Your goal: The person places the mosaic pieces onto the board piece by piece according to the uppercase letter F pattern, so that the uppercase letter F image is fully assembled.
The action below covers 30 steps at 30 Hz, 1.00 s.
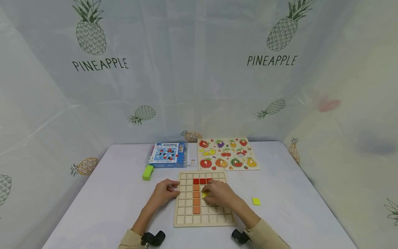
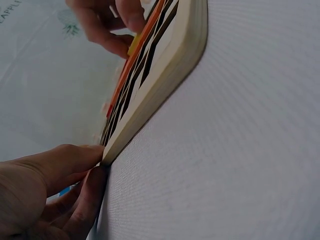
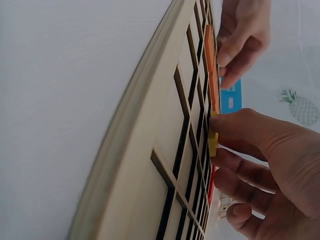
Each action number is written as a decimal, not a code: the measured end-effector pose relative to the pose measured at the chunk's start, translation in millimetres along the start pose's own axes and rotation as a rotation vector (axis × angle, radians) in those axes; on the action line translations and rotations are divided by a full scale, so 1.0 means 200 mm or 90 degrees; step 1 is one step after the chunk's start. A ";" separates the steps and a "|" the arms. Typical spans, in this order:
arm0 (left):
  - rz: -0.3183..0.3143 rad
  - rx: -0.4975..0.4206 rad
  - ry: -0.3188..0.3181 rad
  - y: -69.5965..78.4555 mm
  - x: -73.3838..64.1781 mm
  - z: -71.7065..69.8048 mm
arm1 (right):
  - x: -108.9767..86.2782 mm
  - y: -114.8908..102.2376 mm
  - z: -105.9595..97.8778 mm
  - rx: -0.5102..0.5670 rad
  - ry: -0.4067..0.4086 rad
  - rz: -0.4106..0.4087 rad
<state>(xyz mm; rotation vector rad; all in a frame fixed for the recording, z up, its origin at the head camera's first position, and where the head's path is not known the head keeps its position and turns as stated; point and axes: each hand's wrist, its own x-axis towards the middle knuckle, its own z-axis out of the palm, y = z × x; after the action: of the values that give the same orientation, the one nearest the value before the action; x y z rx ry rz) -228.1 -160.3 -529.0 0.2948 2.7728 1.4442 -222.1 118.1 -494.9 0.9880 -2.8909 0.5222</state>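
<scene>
A wooden grid board [image 1: 189, 220] lies flat on the table, with a row of red tiles [image 1: 202, 181] near its far side and a column of orange tiles [image 1: 196, 202] below. My right hand [image 1: 219, 193] is over the middle of the board. Its thumb and a fingertip pinch a yellow tile [image 3: 214, 142], held on edge against the grid just right of the orange column. At the board's left edge, my left hand [image 1: 164, 192] touches the rim with thumb and forefinger, their tips apart along the wood.
Another yellow tile [image 1: 256, 201] lies on the table right of the board. Behind the board are a blue box [image 1: 168, 165] with molecule pictures and a fruit puzzle board [image 1: 229, 156]. A green arched block [image 1: 148, 172] sits in front of the box, and a pineapple-print curtain [image 1: 199, 79] hangs behind the table.
</scene>
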 end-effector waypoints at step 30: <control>0.006 -0.007 -0.001 0.02 -0.02 -0.01 | -0.01 0.01 -0.04 0.011 -0.001 0.005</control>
<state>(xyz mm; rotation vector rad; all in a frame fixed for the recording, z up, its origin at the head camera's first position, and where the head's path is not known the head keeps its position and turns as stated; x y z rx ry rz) -223.8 -160.0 -524.2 0.3088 2.7661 1.4597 -221.9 123.2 -489.1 0.9804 -2.8969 0.5471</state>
